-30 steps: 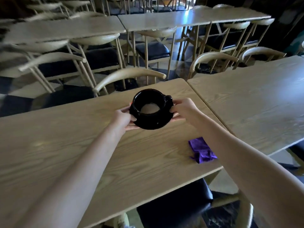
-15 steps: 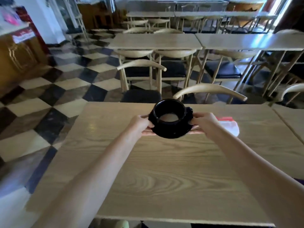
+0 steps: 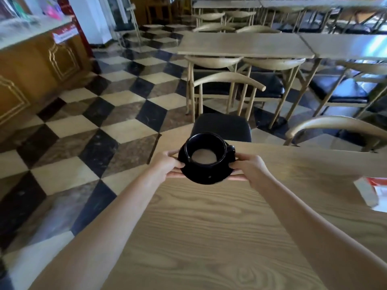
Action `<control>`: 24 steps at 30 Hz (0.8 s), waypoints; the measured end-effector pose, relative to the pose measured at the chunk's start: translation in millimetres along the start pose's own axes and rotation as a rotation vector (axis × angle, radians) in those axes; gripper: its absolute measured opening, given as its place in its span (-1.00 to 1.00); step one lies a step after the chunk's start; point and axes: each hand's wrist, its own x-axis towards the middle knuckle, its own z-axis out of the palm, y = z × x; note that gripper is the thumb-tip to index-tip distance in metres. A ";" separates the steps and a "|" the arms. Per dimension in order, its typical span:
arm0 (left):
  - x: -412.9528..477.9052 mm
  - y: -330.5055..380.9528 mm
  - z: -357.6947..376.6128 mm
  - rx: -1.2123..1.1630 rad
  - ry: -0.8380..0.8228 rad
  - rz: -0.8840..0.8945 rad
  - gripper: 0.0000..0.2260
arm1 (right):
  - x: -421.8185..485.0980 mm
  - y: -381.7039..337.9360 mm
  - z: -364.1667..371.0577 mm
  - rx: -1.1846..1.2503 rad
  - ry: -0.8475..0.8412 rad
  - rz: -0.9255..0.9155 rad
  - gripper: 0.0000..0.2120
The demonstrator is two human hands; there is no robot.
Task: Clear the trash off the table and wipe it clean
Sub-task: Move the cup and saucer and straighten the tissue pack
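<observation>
black saucer (image 3: 206, 174) carrying the cup (image 3: 206, 148) sits pinched in your left hand (image 3: 165, 164) and right hand (image 3: 250, 167), above the wooden table (image 3: 209, 237).

Desk (image 3: 209, 237): light wood-grain top. One red-and-white paper item (image 3: 369, 190) lies flat on it, at the right edge of view, partly cut off by the frame.

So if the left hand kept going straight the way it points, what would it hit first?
The black saucer, whose rim the left hand grips, fingers pointing right beneath it. Beyond the saucer and its cup, it would probably meet the right hand on the opposite rim.
</observation>
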 end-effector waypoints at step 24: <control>167.5 -54.8 -59.8 0.080 0.103 -0.126 -0.45 | 151.1 97.0 82.7 -0.022 0.077 0.222 -0.56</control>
